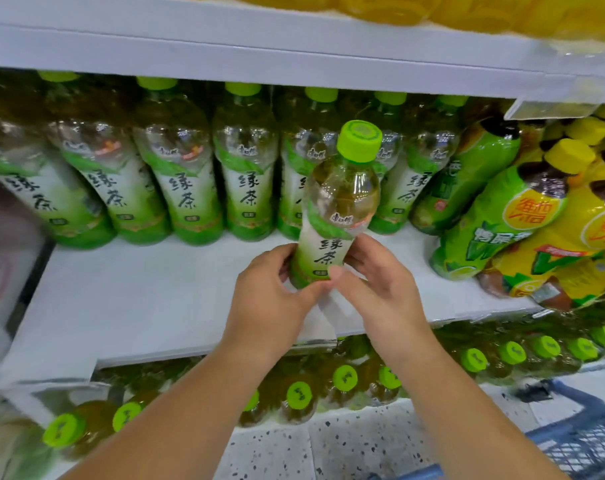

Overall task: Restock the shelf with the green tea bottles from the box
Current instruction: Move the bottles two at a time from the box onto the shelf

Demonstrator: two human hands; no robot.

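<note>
Item: one green tea bottle [335, 216], clear plastic, lime-green cap, white and green label with dark characters, pale tea inside. Position: over the bare front part of the white shelf [148, 299], right of its middle, ahead of the back row and between that row and the front edge. It stands nearly upright, with the cap leaning slightly right. Whether its base touches the shelf cannot be told, as the hands cover it. Grip: left hand [270, 296] on the bottle's left lower side, its fingers [281, 261] curled round the label. Right hand [380, 292] on the right lower side, its fingers wrapped behind the bottle and the thumb pressed across the lower front of the label. Both hands grasp the bottle low, so the shoulder, neck and cap stand free above the fingers. Back row [187, 188]: matching green tea bottles, side by side along the rear of the shelf from its left end to just behind the held bottle. Right end of the shelf: yellow-capped bottles [536, 220] with green and yellow labels, tilted leftward. Lower shelf: green-capped bottles [344, 379], seen from above, just below the front edge. Upper shelf board [259, 53]: white, carrying yellow goods. Floor: speckled tile [346, 445], with a blue basket [578, 441] at the lower right.
</note>
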